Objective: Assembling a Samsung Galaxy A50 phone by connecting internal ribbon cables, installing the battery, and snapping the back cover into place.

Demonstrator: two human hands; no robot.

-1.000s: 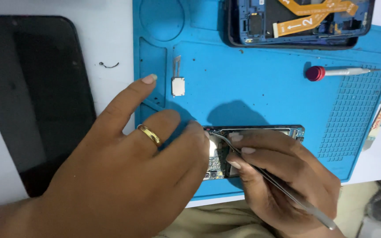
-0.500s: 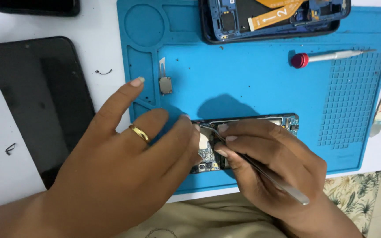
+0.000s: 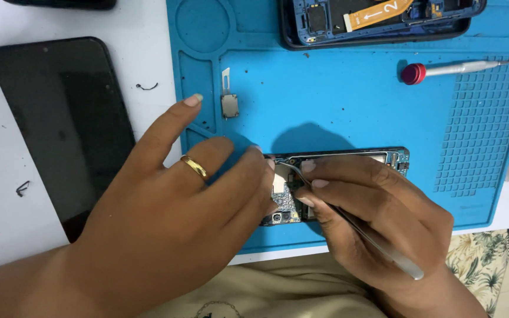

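My left hand [image 3: 166, 229] lies flat over the left end of the circuit board [image 3: 337, 176], fingertips pressing it down on the blue mat [image 3: 337, 112] so it cannot slide while I work; that grip is a loose, open press and closes on nothing. My right hand [image 3: 378, 218] pinches the tweezers [image 3: 360, 232] like a pen, grip narrow around the shaft, with the curved tips reaching the board's left part, just beside my left fingertips. I cannot tell whether the tips hold anything.

The board sits near the mat's front edge, close to me, which keeps both wrists low and steady. The mat covers the right part of the bench [image 3: 142, 59]. At the mat's back edge lies an opened phone [image 3: 378, 23] with 1 orange ribbon cable showing. A red-capped screwdriver [image 3: 455, 69] rests near the mat's right back corner, well apart from my hands. A small metal part [image 3: 229, 105] sits just beyond my left forefinger. A black screen panel [image 3: 60, 118] lies on the bare bench to the left.
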